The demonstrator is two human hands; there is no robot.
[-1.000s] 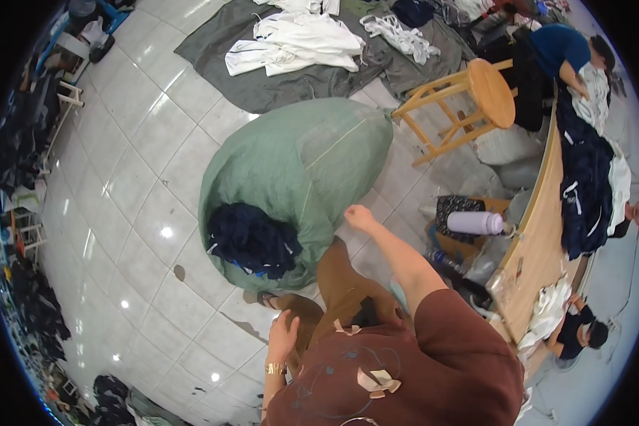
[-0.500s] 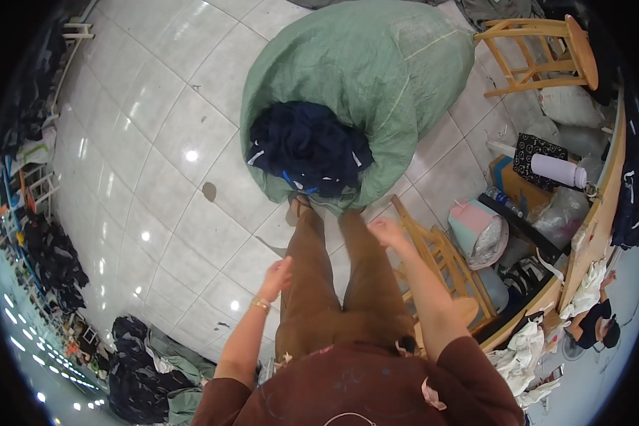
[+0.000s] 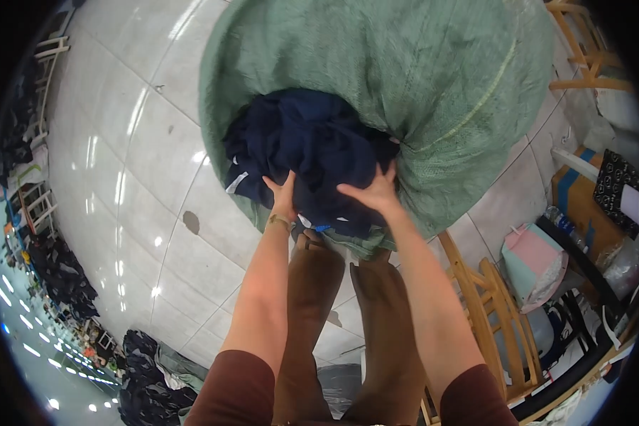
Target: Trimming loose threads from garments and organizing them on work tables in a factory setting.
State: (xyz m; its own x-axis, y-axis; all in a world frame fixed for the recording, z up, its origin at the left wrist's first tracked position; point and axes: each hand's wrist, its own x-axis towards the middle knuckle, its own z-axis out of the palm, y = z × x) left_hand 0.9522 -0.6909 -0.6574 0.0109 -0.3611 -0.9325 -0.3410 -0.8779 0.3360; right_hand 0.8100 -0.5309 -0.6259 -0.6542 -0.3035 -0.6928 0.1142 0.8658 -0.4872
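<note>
A large green woven sack (image 3: 447,78) lies on the floor before my feet, its mouth turned toward me. Dark navy fabric (image 3: 305,142), bunched up with small white and blue bits along its edges, fills the mouth. My left hand (image 3: 284,195) is at the near left part of the fabric, thumb and fingers spread. Resting at the right side of the bundle is my right hand (image 3: 374,190), its fingers apart and pointing toward the sack's wall. Neither hand closes round the cloth; some fingertips are hidden against it.
Wooden stools (image 3: 483,312) stand at the right, with another wooden stool (image 3: 589,42) farther off. Beside them are a pink and pale-blue bag (image 3: 534,259) and a cardboard box (image 3: 582,192). A dark clothing pile (image 3: 145,380) lies at lower left on the tiled floor (image 3: 142,206).
I have bent forward, and both hands have moved from beside my legs out to the navy fabric. The sack now looks nearer and larger.
</note>
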